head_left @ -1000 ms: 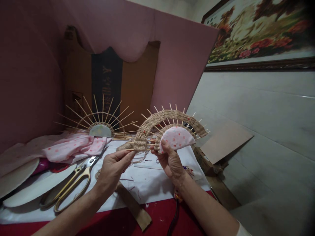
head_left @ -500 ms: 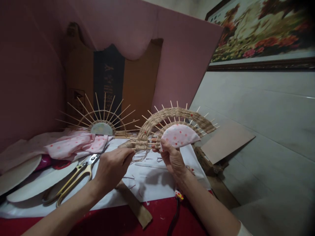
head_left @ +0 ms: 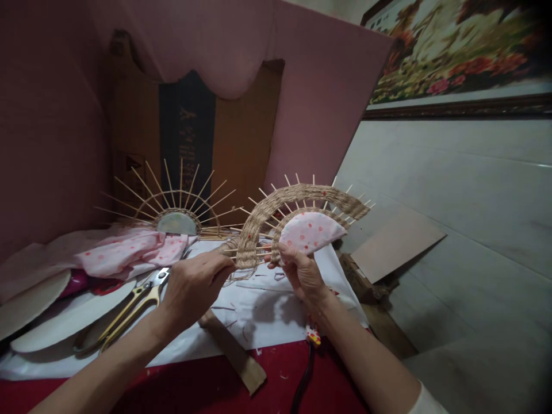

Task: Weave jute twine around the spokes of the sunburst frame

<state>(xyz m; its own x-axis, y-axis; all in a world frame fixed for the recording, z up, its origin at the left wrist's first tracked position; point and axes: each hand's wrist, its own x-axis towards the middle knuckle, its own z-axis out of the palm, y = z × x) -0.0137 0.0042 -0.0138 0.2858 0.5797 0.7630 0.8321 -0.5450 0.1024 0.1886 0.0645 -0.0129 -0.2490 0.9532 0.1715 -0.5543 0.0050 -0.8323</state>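
A half-round woven fan (head_left: 302, 192) of twine on thin sticks is held up above the table. Pink dotted cloth (head_left: 311, 232) covers its half-disc centre. With the thumb on that cloth and fingers behind, my right hand (head_left: 302, 273) grips the fan's lower left corner. My left hand (head_left: 199, 282) is closed in a pinch at the stick ends by the fan's left edge; its fingertips are partly hidden. Loose twine (head_left: 241, 277) hangs under that edge. Behind stands a second fan frame (head_left: 179, 221) with bare sticks and a pale half-disc.
Gold-handled scissors (head_left: 129, 313) lie left beside white curved boards (head_left: 71, 325) and crumpled pink dotted cloth (head_left: 118, 253). A brown strip (head_left: 237, 356) crosses the white sheet's front edge. A cardboard box (head_left: 245, 138) stands behind; a framed picture (head_left: 448, 57) hangs at right.
The woven fan has shifted slightly left and tilted a little in my hands. Both hands keep their hold, and the whole view has moved slightly.
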